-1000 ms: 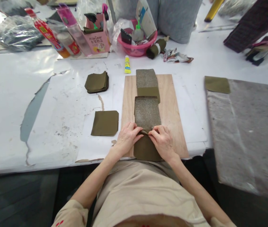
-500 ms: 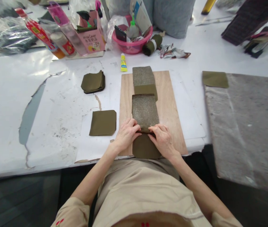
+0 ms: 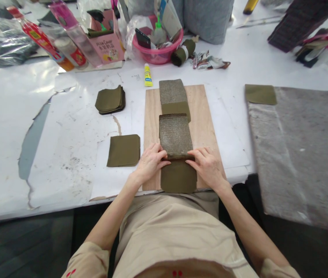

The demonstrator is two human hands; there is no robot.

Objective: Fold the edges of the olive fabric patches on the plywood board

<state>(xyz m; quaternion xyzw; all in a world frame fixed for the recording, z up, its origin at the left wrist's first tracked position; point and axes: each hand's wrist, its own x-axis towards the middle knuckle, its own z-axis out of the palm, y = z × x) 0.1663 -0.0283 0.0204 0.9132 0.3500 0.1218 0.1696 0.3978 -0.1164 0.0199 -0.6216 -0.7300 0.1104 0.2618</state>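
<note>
A grey-brown, ribbed fabric piece (image 3: pixel 175 135) lies on a wooden board (image 3: pixel 207 131) in front of me. My left hand (image 3: pixel 151 160) pinches the left end of its folded near edge, thumb below and fingers above. At the right end of that edge, my right hand (image 3: pixel 206 164) has thumb and fingers closed on the fabric, the other fingers loosely bent. Nearer to me, a smooth olive fabric panel (image 3: pixel 178 177) lies flat and meets the fold. Beyond, another ribbed piece (image 3: pixel 173 90) with an olive band overlaps the board's far part.
Olive panels sit at left: one stack (image 3: pixel 109 99) farther off, another set (image 3: pixel 123 150) nearer. A yellow glue tube (image 3: pixel 147 75) lies behind the board. Farther back are a pink basket (image 3: pixel 155 57), a pink box (image 3: pixel 107 48) and bottles. A grey sheet (image 3: pixel 297 154) occupies the right.
My right hand has shifted outward to the right along the folded edge, baring more of the near olive panel. My left hand keeps its place at the left end. The camera view has shifted slightly.
</note>
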